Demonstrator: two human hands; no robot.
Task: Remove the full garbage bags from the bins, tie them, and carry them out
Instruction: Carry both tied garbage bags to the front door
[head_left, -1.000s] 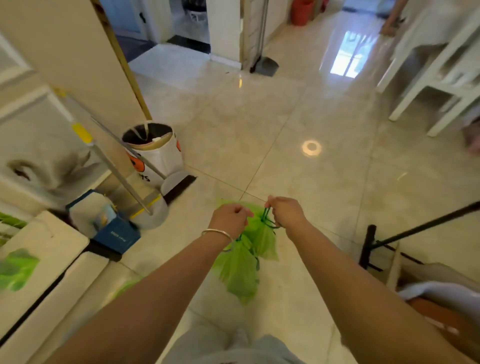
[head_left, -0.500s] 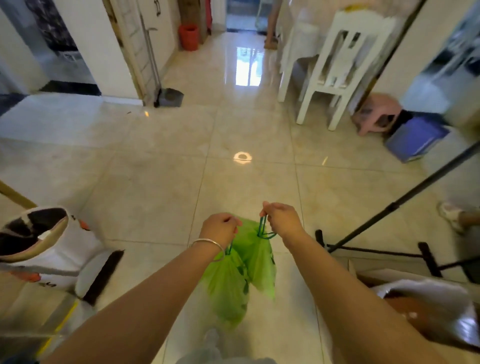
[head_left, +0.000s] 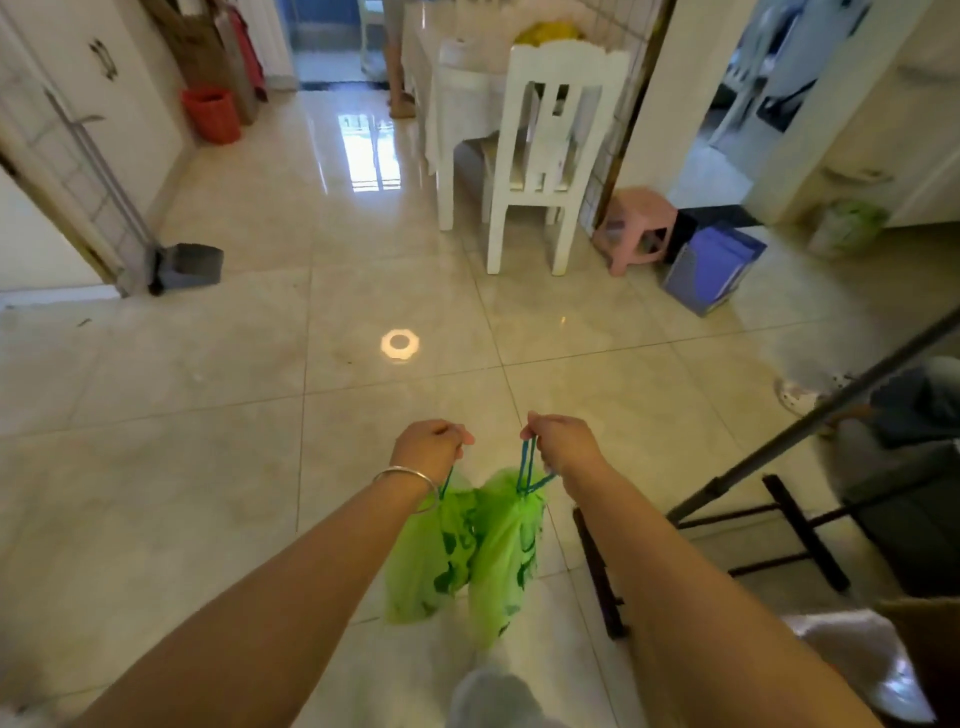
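With left hand (head_left: 430, 446) and right hand (head_left: 562, 441) each clenched round a teal drawstring loop, thin green plastic garbage bags (head_left: 467, 551) dangling at six o'clock, keep fists tight, bags off the glossy beige tiled floor (head_left: 260, 415), heading twelve o'clock past the white wooden chair (head_left: 545, 156).

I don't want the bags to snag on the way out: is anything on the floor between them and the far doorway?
Nothing visible blocks the middle. The green garbage bags hang from the left hand and right hand; the white chair stands right of the path, the dustpan left.
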